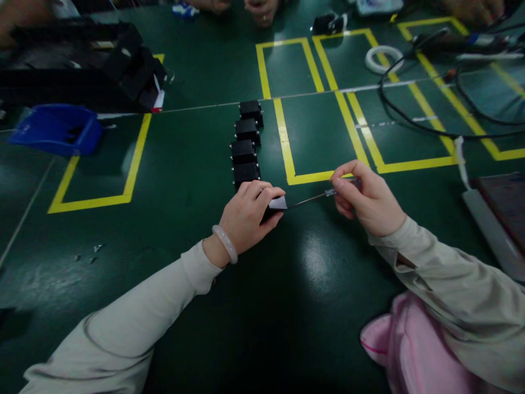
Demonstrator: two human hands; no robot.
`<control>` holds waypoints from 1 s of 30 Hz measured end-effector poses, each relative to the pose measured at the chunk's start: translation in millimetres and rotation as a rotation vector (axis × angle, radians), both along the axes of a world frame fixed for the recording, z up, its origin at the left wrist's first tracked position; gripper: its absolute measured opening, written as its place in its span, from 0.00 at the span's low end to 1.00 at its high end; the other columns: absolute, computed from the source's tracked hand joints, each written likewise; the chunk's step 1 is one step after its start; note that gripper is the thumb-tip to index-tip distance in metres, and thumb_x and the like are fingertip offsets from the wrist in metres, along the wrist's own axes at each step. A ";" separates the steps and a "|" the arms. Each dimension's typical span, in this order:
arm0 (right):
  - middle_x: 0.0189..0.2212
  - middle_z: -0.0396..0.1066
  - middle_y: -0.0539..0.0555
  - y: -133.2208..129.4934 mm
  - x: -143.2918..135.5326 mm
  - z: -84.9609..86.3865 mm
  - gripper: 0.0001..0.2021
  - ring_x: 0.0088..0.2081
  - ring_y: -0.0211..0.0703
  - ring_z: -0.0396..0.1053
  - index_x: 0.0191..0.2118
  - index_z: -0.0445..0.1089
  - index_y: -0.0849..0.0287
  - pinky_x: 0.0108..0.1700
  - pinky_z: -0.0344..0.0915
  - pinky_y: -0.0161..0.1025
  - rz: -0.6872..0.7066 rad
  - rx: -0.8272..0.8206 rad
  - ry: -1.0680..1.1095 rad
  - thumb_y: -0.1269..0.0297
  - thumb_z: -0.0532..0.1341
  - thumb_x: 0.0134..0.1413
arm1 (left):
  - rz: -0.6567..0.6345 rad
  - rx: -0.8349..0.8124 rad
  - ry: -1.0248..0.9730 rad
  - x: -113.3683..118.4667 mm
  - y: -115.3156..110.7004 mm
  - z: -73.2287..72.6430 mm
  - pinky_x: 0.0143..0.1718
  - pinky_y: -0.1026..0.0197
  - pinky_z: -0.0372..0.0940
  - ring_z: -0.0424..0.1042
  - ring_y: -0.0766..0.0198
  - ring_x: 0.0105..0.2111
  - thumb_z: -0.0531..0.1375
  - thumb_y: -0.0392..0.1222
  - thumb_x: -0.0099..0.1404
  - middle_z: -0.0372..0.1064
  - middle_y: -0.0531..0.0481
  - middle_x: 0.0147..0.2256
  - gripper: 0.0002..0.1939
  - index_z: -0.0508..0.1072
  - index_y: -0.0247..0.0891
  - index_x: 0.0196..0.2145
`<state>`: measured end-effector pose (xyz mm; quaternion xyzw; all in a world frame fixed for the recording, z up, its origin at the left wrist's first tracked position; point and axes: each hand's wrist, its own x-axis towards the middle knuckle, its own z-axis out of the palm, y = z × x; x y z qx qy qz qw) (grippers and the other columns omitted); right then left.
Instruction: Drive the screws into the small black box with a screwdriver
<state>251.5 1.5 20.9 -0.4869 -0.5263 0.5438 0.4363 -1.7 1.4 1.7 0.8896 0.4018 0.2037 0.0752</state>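
My left hand (250, 215) is closed around a small black block (268, 212) with a pale end face, steadying it on the green table. In my right hand (365, 197) is a thin screwdriver (309, 201), pinched by its clear handle. The screwdriver's tip reaches the right end of the held block; whether it sits in a screw is too small to tell. Beyond my left hand stand several similar black blocks (247, 130) in a row, with small shiny screws at their sides. My fingers partly hide the held block.
A blue bin (59, 129) and a large black rack (82, 71) stand at left. Loose screws (97, 248) lie nearer. White tape roll (384, 59), black cable (404, 112) and a grey-edged case (498, 230) are at right. A pink cloth (422, 350) lies below my right arm. Other people's hands (262, 10) rest opposite.
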 end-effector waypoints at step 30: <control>0.14 0.56 0.39 6.3 1.1 -3.9 0.14 0.12 0.29 0.52 0.33 0.59 0.54 0.13 0.50 0.29 -0.053 0.038 0.069 0.56 0.65 0.61 | -0.006 -0.029 -0.003 8.6 -0.1 -0.3 0.49 0.46 0.68 0.67 0.50 0.50 0.59 0.38 0.69 0.68 0.40 0.50 0.16 0.66 0.35 0.54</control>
